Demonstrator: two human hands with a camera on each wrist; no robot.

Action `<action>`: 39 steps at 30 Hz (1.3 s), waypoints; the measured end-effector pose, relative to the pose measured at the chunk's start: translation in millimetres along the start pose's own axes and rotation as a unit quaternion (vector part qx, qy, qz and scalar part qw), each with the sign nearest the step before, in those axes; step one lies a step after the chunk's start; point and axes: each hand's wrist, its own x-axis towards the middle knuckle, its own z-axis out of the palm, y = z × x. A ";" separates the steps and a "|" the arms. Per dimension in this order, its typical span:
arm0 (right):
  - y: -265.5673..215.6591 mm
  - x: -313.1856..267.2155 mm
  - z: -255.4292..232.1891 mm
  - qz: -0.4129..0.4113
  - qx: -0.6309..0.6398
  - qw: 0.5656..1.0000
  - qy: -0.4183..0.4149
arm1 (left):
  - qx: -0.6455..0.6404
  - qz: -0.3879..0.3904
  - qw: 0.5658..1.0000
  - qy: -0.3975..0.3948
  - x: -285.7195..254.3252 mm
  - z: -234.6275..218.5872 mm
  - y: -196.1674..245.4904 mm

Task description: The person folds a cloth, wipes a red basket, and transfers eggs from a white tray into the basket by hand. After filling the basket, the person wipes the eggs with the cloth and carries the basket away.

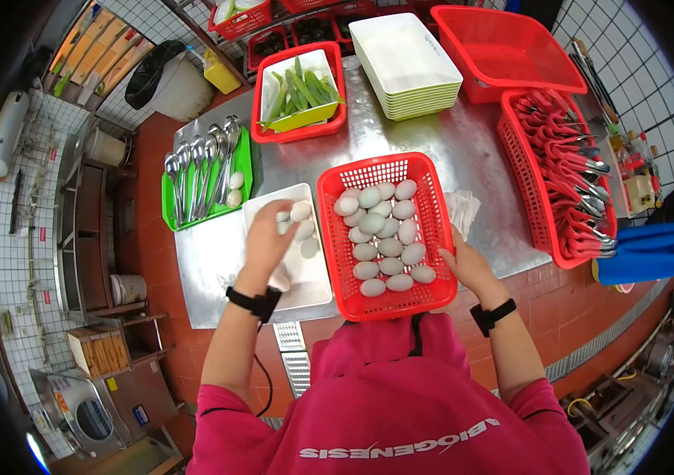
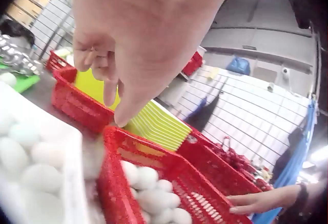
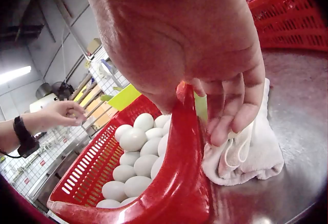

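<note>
A red plastic basket (image 1: 333,261) of pale eggs (image 1: 390,247) stands in front of the person at the table's near side. My right hand (image 1: 470,263) grips its right rim, thumb on the inner side and fingers outside, as the right wrist view shows. To the left lies a white tray (image 1: 317,294) with several more eggs (image 1: 305,229). Over this tray hovers my left hand (image 1: 265,241), its fingers loosely bent. Nothing shows between those fingers (image 2: 110,88) in the left wrist view. A folded white cloth (image 3: 256,157) lies beside the basket, close to the right fingertips.
A green tray (image 1: 169,198) at left holds metal ladles and a few eggs. Behind stand a red basin (image 1: 261,119) with green vegetables and stacked white trays (image 1: 404,55). A red basket (image 1: 539,214) of red-handled utensils stands at right, near an upper red bin (image 1: 503,47).
</note>
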 end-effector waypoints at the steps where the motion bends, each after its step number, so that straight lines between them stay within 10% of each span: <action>1: 0.8 0.7 0.4 -0.006 0.003 1.000 0.002 | 0.001 -0.001 1.000 0.002 -8.8 -8.1 -16.0; 4: -0.6 0.5 -0.7 -0.011 0.002 1.000 0.003 | 0.023 -0.122 0.989 -0.081 -50.7 -16.6 -54.6; 9: 2.0 1.6 0.5 -0.015 -0.009 1.000 0.003 | 0.151 0.011 0.952 -0.266 -96.8 -1.0 -81.9; 24: -7.0 -1.6 -4.5 0.003 -0.028 1.000 0.002 | 0.267 0.052 0.897 -0.348 -90.8 21.1 -91.7; 28: -6.5 -2.0 -3.6 0.008 -0.016 1.000 -0.002 | 0.183 -0.026 0.919 -0.348 -66.7 -10.3 -48.5; 33: -7.5 -3.1 -3.2 -0.005 -0.005 1.000 0.009 | -0.090 0.057 0.975 -0.193 -21.1 -18.8 25.0; 39: -15.7 -4.1 -12.2 0.018 -0.028 0.999 -0.017 | -0.017 0.215 0.964 -0.155 35.7 62.4 95.4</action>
